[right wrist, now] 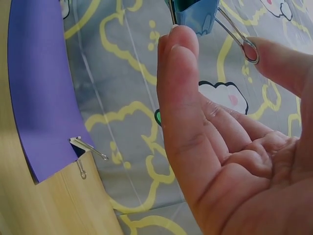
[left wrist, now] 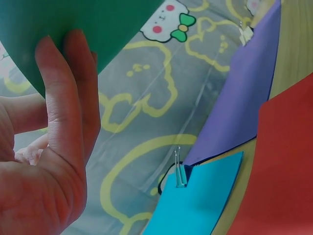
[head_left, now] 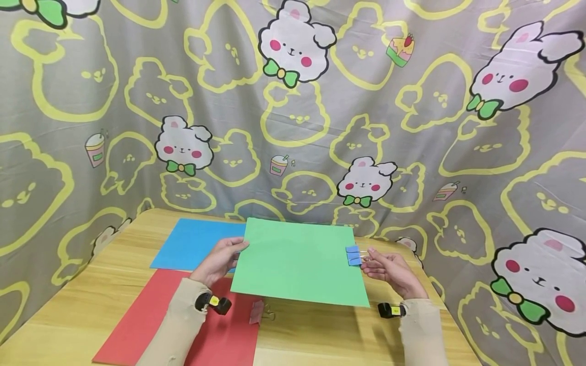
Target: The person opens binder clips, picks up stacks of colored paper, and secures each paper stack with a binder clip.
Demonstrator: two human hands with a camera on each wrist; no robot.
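Held above the wooden table is a stack or sheet of green paper [head_left: 299, 264], tilted toward the head camera. At its left edge my left hand [head_left: 224, 260] pinches it, with the thumb on the front and fingers behind. A blue binder clip [head_left: 353, 255] sits on the right edge of the green paper. My right hand [head_left: 389, 269] pinches this clip's wire handles. In the right wrist view the thumb presses one wire loop, while the fingertips [right wrist: 183, 44] are at the other handle.
Blue paper [head_left: 192, 244] lies at the back left with its own clip [left wrist: 181, 175]. Red paper [head_left: 137, 310] is in front, a pink clip [head_left: 257, 312] on its right edge. Purple paper [right wrist: 41, 93] with clips lies at the back, hidden in the head view. A patterned curtain [head_left: 238, 112] hangs behind.
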